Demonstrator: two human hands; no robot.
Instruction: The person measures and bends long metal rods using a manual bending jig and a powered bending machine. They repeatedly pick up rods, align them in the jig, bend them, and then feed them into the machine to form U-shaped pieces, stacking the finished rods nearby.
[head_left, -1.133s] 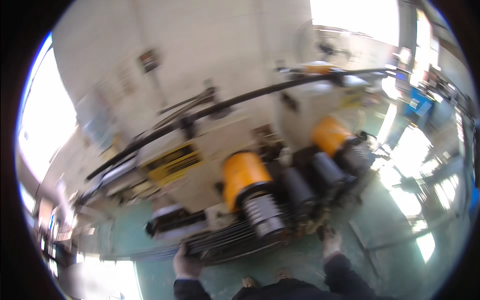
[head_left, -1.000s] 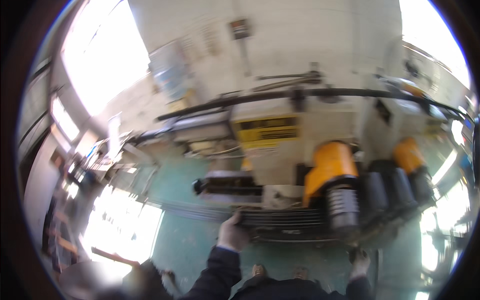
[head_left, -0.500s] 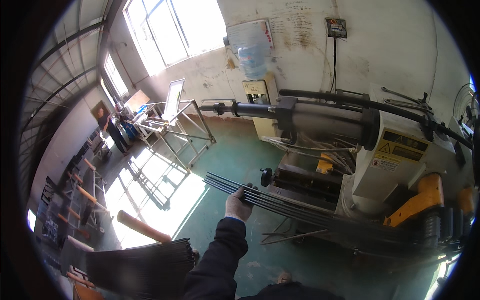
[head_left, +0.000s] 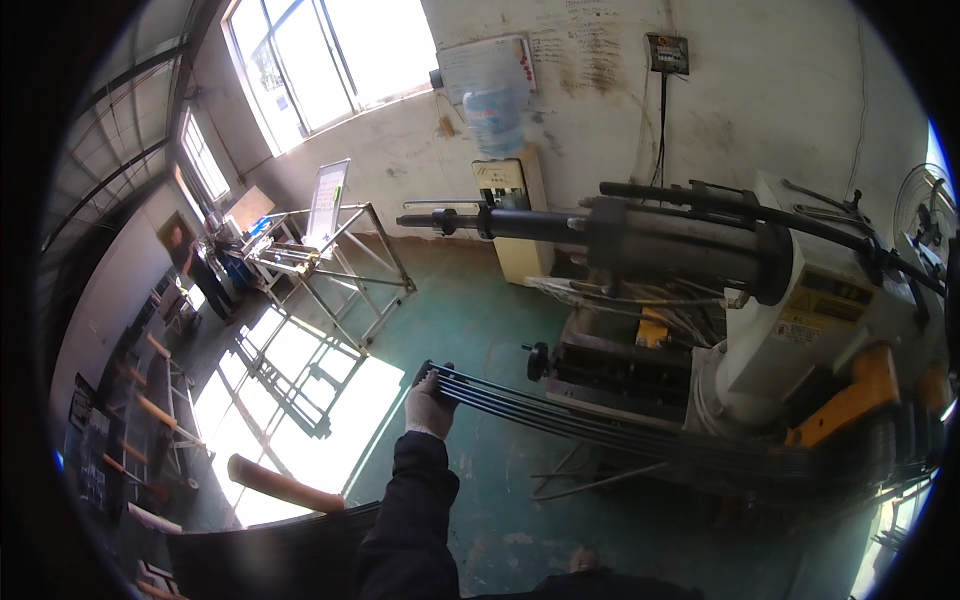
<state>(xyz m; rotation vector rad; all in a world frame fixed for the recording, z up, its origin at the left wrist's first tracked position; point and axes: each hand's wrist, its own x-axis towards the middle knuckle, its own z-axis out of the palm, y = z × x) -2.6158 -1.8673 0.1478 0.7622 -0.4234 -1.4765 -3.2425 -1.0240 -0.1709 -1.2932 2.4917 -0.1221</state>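
My left hand (head_left: 430, 408), in a pale knitted glove with dark fingertips, is closed around the left ends of several long, thin black rods (head_left: 560, 412). The rods run side by side from my fist toward the right, passing in front of a large machine (head_left: 690, 245). Their far ends are lost in blur and shadow at the right rim. My right hand does not show. Below my left forearm (head_left: 410, 510) lies a dark stack of similar long black pieces (head_left: 270, 555), partly cut off by the lower edge.
A padded brown roller (head_left: 285, 485) lies beside the stack. Racks with similar rollers (head_left: 165, 415) stand at the left. Farther back are a metal frame table (head_left: 340, 260), a water dispenser (head_left: 520, 215) and a person (head_left: 200, 275). A handwheel (head_left: 538, 362) juts from the machine.
My left hand has shifted left along the rods to their ends, which stuck out beyond it before. The view has turned slightly, and less of the dark stack shows.
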